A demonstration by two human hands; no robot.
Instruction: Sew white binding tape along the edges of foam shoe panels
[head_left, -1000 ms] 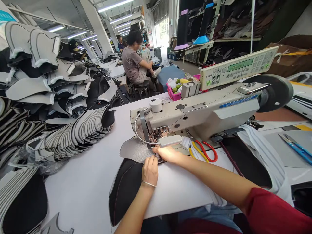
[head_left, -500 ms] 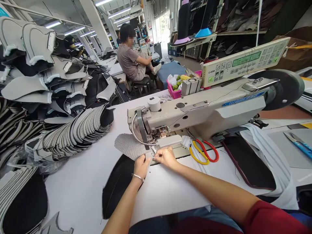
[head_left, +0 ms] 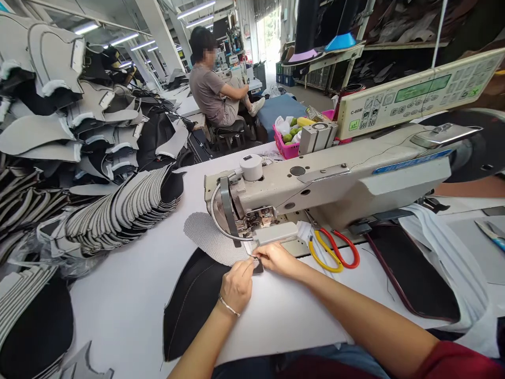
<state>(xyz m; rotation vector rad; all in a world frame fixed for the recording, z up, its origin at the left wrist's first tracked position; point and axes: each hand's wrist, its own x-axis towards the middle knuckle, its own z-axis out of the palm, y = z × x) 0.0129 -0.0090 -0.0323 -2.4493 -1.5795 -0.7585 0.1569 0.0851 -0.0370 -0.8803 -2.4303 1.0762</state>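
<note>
My left hand (head_left: pixel 236 286) and my right hand (head_left: pixel 277 259) meet just in front of the needle of a beige sewing machine (head_left: pixel 335 181). Both pinch the edge of a fabric piece whose grey mesh part (head_left: pixel 209 238) lies under the presser foot and whose black part (head_left: pixel 193 305) hangs toward the table's front edge. My left hand's fingers are curled, with a thin bracelet on the wrist. My right hand's fingertips press the small dark corner of the fabric (head_left: pixel 258 266).
Scissors with red and yellow handles (head_left: pixel 333 251) lie beside the machine. Stacks of grey and black cut pieces (head_left: pixel 98 210) fill the table's left side. A control panel (head_left: pixel 418 97) stands above the machine. A pink basket (head_left: pixel 290 150) sits behind. Another person (head_left: pixel 213 95) sits farther back.
Both hands shifted slightly toward me and right along the fabric edge. The black part of the piece has swung and now lies more spread on the table. The camera tilted a little.
</note>
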